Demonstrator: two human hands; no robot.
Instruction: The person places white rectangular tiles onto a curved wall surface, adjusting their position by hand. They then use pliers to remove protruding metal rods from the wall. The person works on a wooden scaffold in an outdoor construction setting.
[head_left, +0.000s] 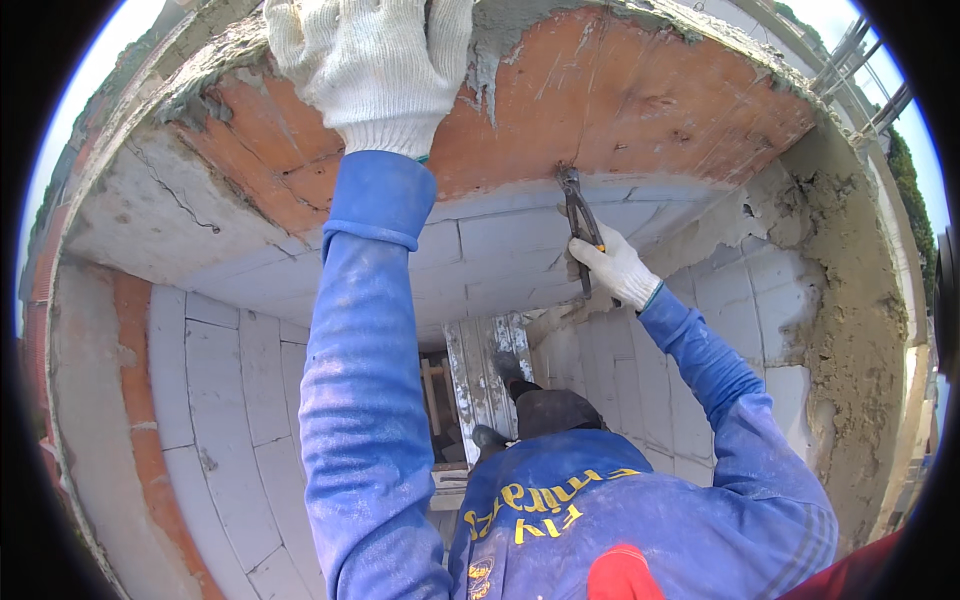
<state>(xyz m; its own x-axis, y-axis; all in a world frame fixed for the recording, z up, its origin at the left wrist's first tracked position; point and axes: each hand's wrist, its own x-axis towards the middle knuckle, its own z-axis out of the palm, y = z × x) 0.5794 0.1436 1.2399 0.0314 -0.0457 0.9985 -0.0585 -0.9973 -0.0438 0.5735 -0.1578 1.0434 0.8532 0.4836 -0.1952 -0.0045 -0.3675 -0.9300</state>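
My right hand [615, 266], in a white knitted glove, is closed round the handles of a pair of dark metal end-cutting pincers [577, 208]. The jaws meet the lower edge of an orange-red band [640, 110] smeared with grey mortar; whatever they may grip is too small to make out. My left hand [375, 65], gloved the same way, rests at the rough top edge of the wall with its fingers apart. Its fingertips run out of the picture. Both arms wear blue sleeves.
Pale block walls [225, 390] stand below and at the left, with rough grey mortar [860, 330] at the right. A splattered plank [480, 370] lies under my feet, beside a gap with a wooden ladder-like frame [432, 395]. A thin wire [180, 200] sticks out at the left.
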